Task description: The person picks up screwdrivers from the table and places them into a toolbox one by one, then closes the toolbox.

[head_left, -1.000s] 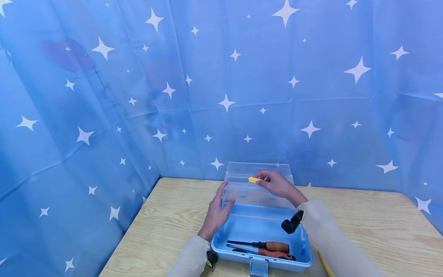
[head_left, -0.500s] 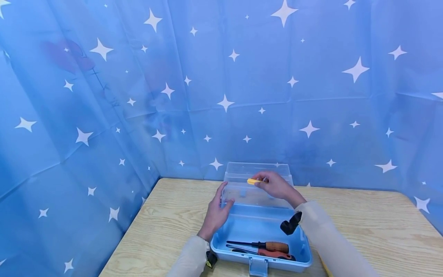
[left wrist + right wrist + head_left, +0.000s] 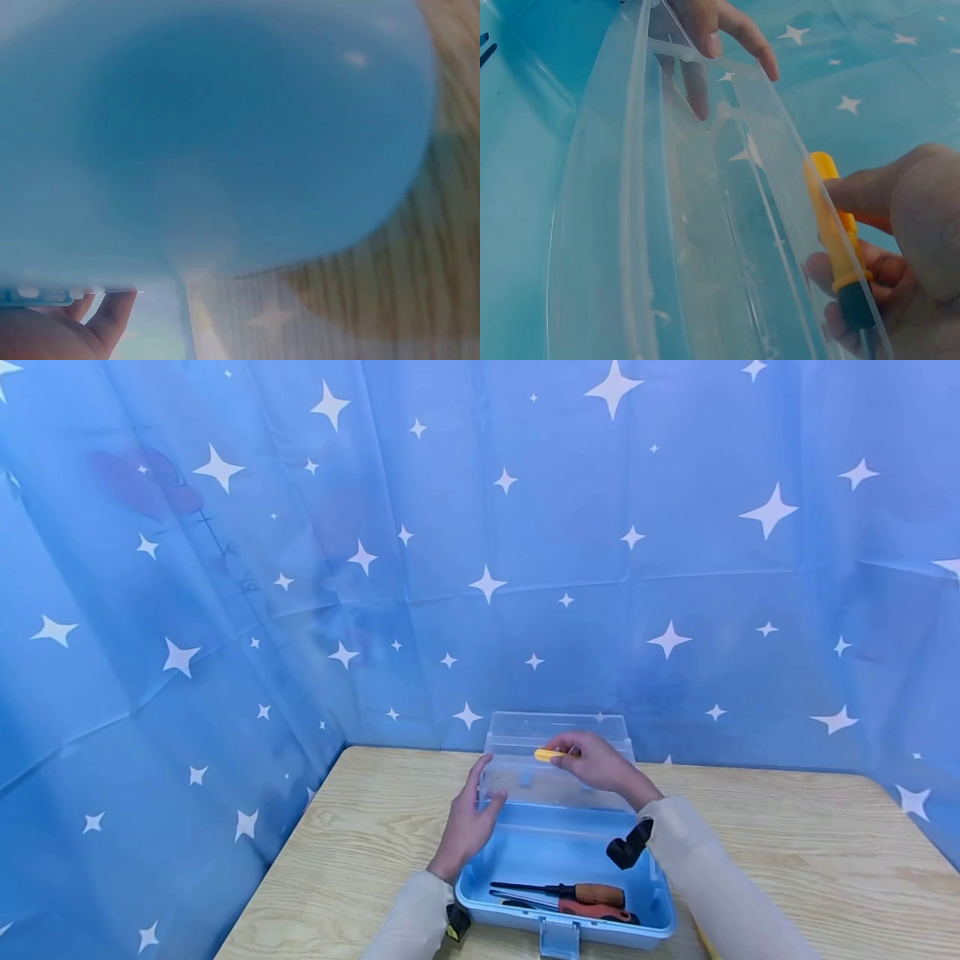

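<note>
A light blue toolbox [image 3: 547,853] stands with its clear lid [image 3: 540,787] raised at the back. My left hand [image 3: 468,822] holds the lid's left edge, thumb on the inner side and fingers outside. Between thumb and fingers, my right hand [image 3: 596,764] grips a screwdriver by its yellow handle [image 3: 826,214], over the raised lid in the head view. The right wrist view shows the black collar [image 3: 855,304] and a bit of metal shaft below the handle, partly behind the clear lid. Blue plastic fills most of the left wrist view, with fingers [image 3: 112,319] low at left.
Inside the toolbox, near its front wall, lie a screwdriver with a brown handle [image 3: 600,895] and a tool with a red and black handle [image 3: 592,910]. A latch [image 3: 560,937] hangs at the front. Something yellow [image 3: 707,943] shows beside the right sleeve on the wooden table [image 3: 360,827].
My right hand and the screwdriver shift very slightly down and left in view, along with a small drift of the whole scene. My left hand stays at the lid.
</note>
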{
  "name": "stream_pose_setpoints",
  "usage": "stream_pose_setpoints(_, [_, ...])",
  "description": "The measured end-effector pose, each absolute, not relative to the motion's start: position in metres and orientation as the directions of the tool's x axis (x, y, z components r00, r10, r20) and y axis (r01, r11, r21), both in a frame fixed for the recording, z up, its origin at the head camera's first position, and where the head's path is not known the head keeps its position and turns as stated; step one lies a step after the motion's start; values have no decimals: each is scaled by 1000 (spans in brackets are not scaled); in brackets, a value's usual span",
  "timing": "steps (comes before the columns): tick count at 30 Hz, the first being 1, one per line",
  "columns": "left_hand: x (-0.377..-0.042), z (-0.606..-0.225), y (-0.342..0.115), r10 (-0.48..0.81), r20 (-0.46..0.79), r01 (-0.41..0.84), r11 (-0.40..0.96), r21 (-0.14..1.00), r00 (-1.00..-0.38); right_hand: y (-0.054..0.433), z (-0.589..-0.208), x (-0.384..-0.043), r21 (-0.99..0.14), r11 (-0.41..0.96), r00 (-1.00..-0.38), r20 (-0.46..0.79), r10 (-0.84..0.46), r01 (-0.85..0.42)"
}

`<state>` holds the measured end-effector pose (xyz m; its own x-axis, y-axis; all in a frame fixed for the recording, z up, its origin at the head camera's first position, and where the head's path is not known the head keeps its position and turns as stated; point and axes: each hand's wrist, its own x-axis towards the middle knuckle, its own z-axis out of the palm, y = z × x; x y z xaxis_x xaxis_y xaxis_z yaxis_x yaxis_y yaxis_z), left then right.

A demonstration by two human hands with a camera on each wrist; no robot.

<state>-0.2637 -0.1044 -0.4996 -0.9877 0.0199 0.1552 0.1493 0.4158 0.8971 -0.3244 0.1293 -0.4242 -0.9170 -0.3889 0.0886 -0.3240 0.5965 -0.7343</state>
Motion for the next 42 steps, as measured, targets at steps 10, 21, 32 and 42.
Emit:
stream_pose_setpoints(10, [-262, -500, -104, 16, 154, 146, 418, 897, -988, 130, -424, -323, -733, 596, -911, 77, -404, -327])
stream_pose_setpoints(21, [-262, -500, -102, 24, 156, 151, 422, 894, -988, 135, -422, -323, -728, 595, -901, 73, -428, -342])
stream_pose_setpoints(32, [-263, -501, -102, 18, 155, 147, 429, 891, -988, 140, -416, -321, -715, 611, -916, 103, -389, -340])
stream_pose_setpoints(42, [-264, -501, -105, 27, 152, 149, 426, 892, -988, 153, -406, -309, -704, 573, -895, 218, -389, -420])
